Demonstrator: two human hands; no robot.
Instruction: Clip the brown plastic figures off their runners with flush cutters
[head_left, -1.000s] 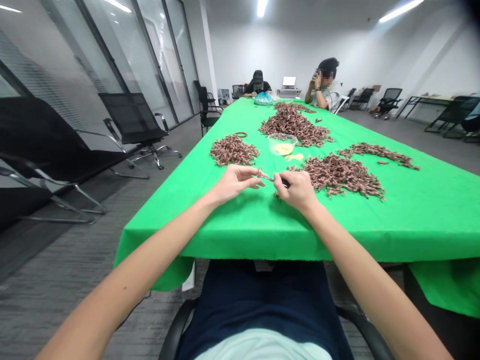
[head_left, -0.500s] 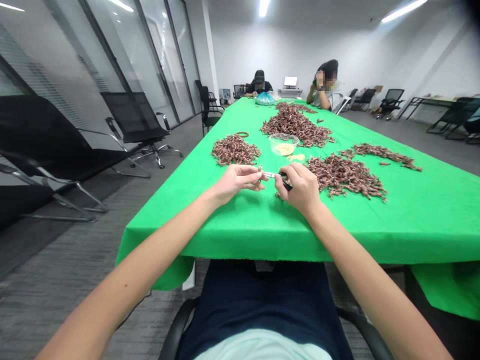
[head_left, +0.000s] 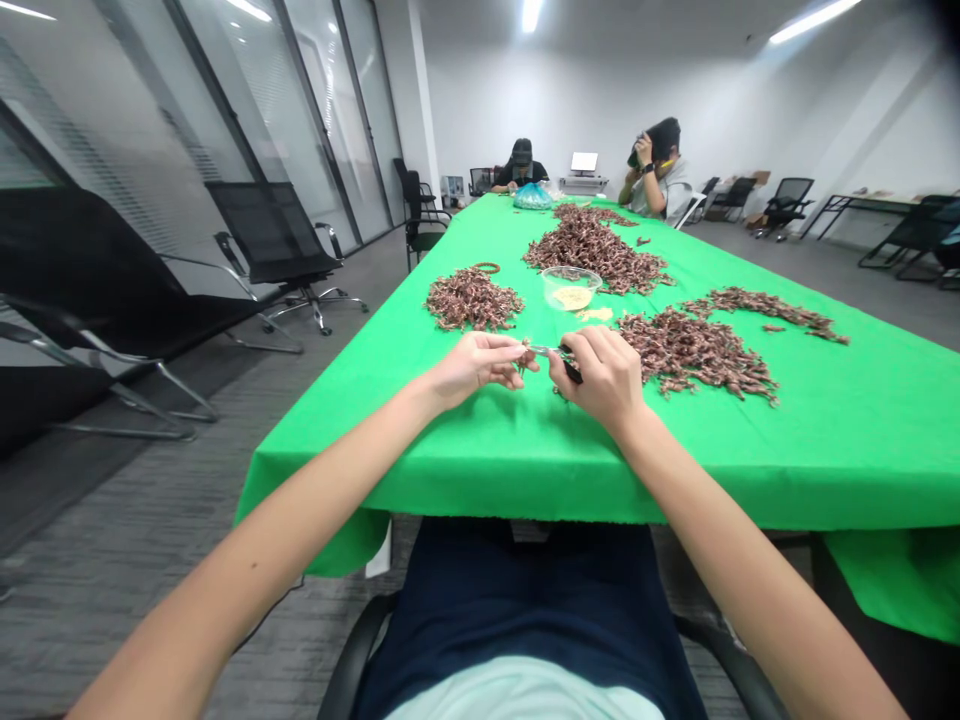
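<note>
Left hand (head_left: 478,364) is pinched on a piece (head_left: 523,367); pliers (head_left: 545,350) are gripped by right hand (head_left: 606,372). Piece: probably light, brittle; best held mid-body.

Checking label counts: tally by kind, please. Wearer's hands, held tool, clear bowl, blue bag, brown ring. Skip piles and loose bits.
Wearer's hands: 2 (left hand, right hand)
Held tool: 1
Clear bowl: 1
Blue bag: 1
Brown ring: 1
Total: 6
</note>
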